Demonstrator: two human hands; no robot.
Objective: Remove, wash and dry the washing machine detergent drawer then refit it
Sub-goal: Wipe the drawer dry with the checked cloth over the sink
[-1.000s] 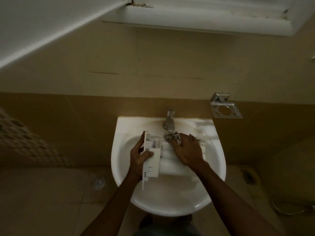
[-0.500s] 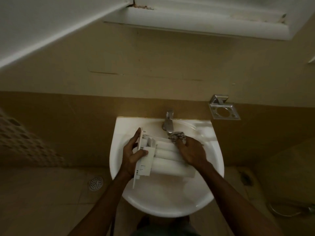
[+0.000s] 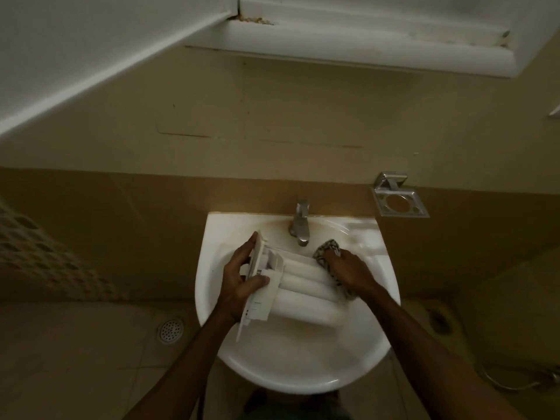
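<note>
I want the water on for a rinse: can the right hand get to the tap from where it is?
Probably yes: the tap stands just beyond the right hand with nothing between them, though that hand grips a patterned cloth against the drawer.

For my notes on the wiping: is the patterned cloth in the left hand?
No: the right hand grips the patterned cloth against the detergent drawer, while the left hand holds the drawer's front end.

The drawer [image 3: 303, 294] lies in the sink [image 3: 291, 371], before the tap [image 3: 300, 222].
</note>
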